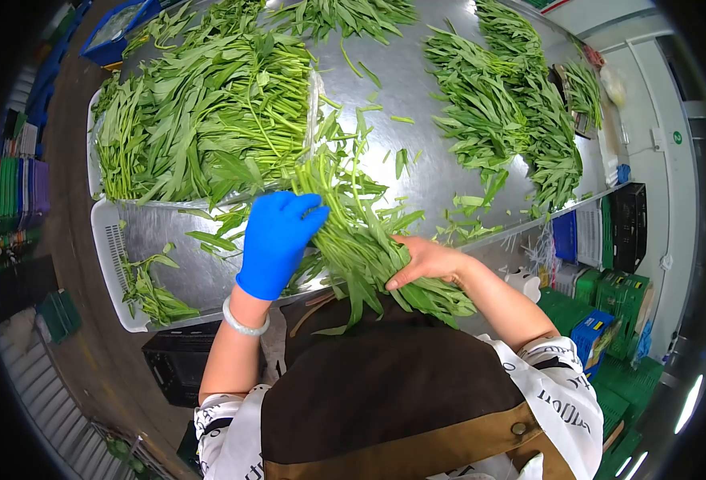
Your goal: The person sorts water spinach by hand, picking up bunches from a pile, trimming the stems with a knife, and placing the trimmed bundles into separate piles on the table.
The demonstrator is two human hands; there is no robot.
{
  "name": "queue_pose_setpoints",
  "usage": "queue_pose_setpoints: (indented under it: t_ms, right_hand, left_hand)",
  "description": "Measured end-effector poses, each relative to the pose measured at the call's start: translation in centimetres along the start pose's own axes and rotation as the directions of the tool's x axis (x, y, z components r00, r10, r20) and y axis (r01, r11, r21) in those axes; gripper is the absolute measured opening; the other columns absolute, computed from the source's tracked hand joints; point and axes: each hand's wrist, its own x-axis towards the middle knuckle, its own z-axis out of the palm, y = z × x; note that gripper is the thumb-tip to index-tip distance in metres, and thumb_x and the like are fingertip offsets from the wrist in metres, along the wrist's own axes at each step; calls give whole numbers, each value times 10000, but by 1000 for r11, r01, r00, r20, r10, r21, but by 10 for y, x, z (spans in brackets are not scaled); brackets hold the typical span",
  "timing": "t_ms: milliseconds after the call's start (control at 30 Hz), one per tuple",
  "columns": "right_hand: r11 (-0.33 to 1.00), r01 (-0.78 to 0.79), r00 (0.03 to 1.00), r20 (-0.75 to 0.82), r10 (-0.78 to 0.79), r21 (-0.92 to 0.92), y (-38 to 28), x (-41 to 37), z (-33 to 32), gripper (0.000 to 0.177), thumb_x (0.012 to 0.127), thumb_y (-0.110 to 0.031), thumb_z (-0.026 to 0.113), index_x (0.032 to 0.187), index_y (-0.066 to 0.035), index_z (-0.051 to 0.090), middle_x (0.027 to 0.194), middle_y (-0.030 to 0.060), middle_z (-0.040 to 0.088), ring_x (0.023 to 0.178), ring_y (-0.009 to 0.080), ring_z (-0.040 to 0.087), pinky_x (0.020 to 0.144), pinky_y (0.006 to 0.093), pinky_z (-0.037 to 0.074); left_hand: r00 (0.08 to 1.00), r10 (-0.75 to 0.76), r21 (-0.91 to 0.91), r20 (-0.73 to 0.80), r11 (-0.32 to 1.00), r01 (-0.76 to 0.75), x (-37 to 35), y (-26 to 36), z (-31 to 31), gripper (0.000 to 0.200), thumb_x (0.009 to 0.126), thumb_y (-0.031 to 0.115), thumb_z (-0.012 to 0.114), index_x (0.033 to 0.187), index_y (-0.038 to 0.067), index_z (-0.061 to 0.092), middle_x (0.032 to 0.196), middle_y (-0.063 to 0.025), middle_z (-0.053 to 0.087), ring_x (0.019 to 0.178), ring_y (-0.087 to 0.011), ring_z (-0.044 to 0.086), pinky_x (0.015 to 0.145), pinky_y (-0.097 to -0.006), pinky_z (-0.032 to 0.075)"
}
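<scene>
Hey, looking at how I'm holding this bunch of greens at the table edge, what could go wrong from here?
1. The bunch of greens overhangs the edge of the steel table toward your apron, so loose stems might slip off.
2. Only your right hand grips the bunch, while the gloved left hand just lies on top, so the bunch could splay apart.

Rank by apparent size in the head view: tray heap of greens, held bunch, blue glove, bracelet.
1. tray heap of greens
2. held bunch, though it lies nearer the camera than the heap
3. blue glove
4. bracelet
</scene>
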Motion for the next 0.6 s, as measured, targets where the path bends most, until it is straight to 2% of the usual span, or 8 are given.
queue_pose_setpoints:
  t_ms: [33,133,333,400,533,600]
  right_hand:
    - [1000,-30,1000,5,30,-10,0,1,-1,834,690,-91,823,1392,-22,377,1231,92,576,1091,153,536,937,292,434]
    - [998,-61,998,22,61,10,0,-1,-1,840,686,-104,828,1390,-19,378,1234,96,573,1103,156,530,950,298,427]
    - [998,-43,998,37,42,48,12,0,-3,840,683,-115,832,1383,-12,382,1222,100,580,1098,156,536,952,295,426]
    - [999,-39,998,51,40,-20,8,-1,-4,810,712,-130,810,1387,-18,377,1237,100,574,1111,165,529,964,301,420]
    - [997,-41,996,78,46,-68,8,0,-5,800,720,-133,802,1388,-20,376,1251,99,567,1124,170,523,975,308,414]
    - [998,-60,996,58,61,-27,4,-2,-5,807,713,-131,807,1386,-19,377,1248,99,570,1124,171,525,977,311,414]
  left_hand:
    - [998,49,-3,39,999,-49,2,-1,4,323,670,43,617,981,120,659,992,-46,635,823,-242,578,723,-356,449]
    - [989,42,0,141,999,-43,0,1,10,282,701,63,621,970,129,675,1025,-34,644,942,-255,578,779,-391,440]
    - [980,83,-2,183,996,-84,-5,-3,15,305,681,61,657,978,129,667,1023,-31,638,979,-262,571,831,-386,435]
    - [980,80,-41,182,996,-74,-7,-5,17,300,685,61,669,979,120,660,1019,-29,637,974,-260,572,846,-387,429]
    - [988,42,-104,152,994,-26,-11,-6,24,254,706,77,684,956,106,651,1001,-34,637,966,-263,568,856,-393,428]
    - [990,-84,-183,112,978,103,-9,-4,20,199,774,76,660,971,82,634,965,-47,642,933,-243,578,865,-393,430]
